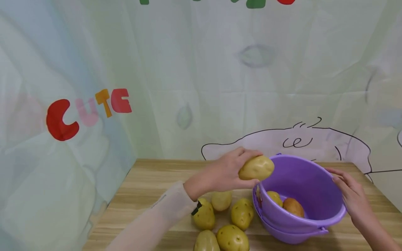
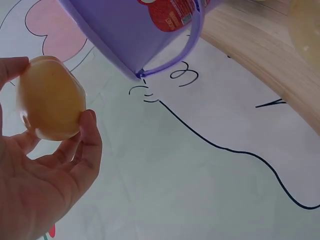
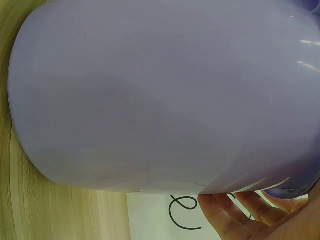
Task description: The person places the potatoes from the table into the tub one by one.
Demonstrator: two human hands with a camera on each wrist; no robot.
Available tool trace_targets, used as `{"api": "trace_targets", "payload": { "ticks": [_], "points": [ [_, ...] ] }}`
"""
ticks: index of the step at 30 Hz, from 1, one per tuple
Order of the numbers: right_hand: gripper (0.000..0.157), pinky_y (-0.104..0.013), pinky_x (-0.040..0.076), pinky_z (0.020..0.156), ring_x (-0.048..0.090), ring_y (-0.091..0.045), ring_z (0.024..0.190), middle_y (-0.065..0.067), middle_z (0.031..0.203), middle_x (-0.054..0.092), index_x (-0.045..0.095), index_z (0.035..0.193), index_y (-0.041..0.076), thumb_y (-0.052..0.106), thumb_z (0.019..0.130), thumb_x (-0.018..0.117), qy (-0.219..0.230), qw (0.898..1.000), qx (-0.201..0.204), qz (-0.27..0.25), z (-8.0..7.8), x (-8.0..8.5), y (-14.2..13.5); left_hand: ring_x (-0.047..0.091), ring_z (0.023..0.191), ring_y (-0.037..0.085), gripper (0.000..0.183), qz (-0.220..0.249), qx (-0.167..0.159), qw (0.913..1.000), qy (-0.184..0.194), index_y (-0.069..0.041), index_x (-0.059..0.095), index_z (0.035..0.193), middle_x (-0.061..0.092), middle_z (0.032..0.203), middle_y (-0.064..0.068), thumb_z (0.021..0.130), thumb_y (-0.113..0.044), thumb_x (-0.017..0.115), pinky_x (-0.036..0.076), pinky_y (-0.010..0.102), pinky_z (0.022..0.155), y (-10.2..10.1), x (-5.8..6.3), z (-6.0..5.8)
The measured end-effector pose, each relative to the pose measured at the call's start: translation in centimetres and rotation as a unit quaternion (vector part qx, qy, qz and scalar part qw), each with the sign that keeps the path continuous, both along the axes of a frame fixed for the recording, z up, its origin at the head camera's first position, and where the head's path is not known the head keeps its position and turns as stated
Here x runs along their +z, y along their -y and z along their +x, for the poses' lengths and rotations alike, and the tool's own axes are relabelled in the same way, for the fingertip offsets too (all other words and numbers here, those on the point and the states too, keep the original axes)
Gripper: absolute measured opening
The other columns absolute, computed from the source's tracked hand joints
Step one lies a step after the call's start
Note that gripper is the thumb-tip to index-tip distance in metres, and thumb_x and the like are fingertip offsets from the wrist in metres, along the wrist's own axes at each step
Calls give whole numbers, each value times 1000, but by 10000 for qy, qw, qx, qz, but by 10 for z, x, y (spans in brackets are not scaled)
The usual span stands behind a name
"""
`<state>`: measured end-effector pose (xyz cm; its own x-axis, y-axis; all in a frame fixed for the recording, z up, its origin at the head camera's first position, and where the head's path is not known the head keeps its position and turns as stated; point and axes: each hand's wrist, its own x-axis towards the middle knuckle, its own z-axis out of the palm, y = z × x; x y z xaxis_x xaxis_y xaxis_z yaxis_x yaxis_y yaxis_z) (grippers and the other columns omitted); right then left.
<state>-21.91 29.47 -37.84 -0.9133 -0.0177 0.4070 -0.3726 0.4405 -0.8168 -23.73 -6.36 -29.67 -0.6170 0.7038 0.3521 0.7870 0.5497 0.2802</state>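
Observation:
My left hand (image 1: pixel 224 170) grips a yellow potato (image 1: pixel 257 168) between thumb and fingers, level with the left rim of a purple bucket (image 1: pixel 306 221). In the left wrist view, the fingertips hold the potato (image 2: pixel 52 97) by its sides. The bucket tilts toward me, and inside it lie a yellow potato (image 1: pixel 274 198) and a reddish-brown one (image 1: pixel 293 207). At the bucket's right side, my right hand (image 1: pixel 355 197) holds the rim. The right wrist view has its fingers (image 3: pixel 225 212) against the bucket's smooth outer wall (image 3: pixel 140 100).
Several yellow potatoes, one of them this spotted potato (image 1: pixel 242 213), lie on the wooden table (image 1: pixel 150 177) left of the bucket. The bucket's handle (image 1: pixel 260 216) hangs down its near side. A printed cloth (image 1: pixel 188 87) rises behind the table.

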Motion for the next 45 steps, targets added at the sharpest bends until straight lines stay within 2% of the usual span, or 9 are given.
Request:
{"api": "trace_targets", "payload": {
  "ticks": [8, 13, 16, 25, 45],
  "points": [
    [31, -21, 49, 59, 61, -4, 75, 16, 92, 62, 52, 127, 9, 14, 99, 39, 17, 9998, 124, -178, 0, 0, -1, 45, 91, 6, 67, 22, -332, 9994, 116, -28, 32, 140, 44, 118, 1, 82, -47, 61, 42, 13, 66, -22, 1, 2],
    [33, -20, 49, 61, 61, -3, 76, 16, 93, 62, 50, 128, 4, 16, 99, 39, -48, 9999, 75, -55, 1, 0, 1, 46, 88, 6, 67, -131, -294, 9994, 161, -30, 32, 140, 44, 119, 2, 82, -48, 60, 41, 12, 64, -35, 0, 4],
    [33, -20, 49, 61, 61, -3, 77, 17, 94, 62, 50, 129, 4, 16, 99, 39, -38, 9999, 85, -50, 1, 0, 0, 45, 86, 5, 67, -208, -302, 9992, 166, -30, 32, 140, 45, 116, 1, 82, -49, 60, 41, 11, 62, -43, -1, 4],
    [34, -21, 49, 60, 61, -4, 76, 15, 93, 63, 50, 128, 4, 16, 99, 39, -13, 9998, 126, -122, 0, 1, 0, 43, 85, 2, 69, -457, -544, 9975, -4, -26, 33, 141, 46, 112, -1, 82, -49, 60, 38, 10, 63, -64, -1, 5],
    [32, -22, 50, 58, 62, -5, 75, 12, 91, 63, 51, 127, 6, 15, 99, 40, 59, 9986, 283, -444, 1, 1, 1, 42, 91, 0, 72, -1289, -438, 9907, 68, -31, 28, 142, 43, 116, -5, 81, -57, 57, 36, 12, 71, -83, -6, 8]
  ]
}}
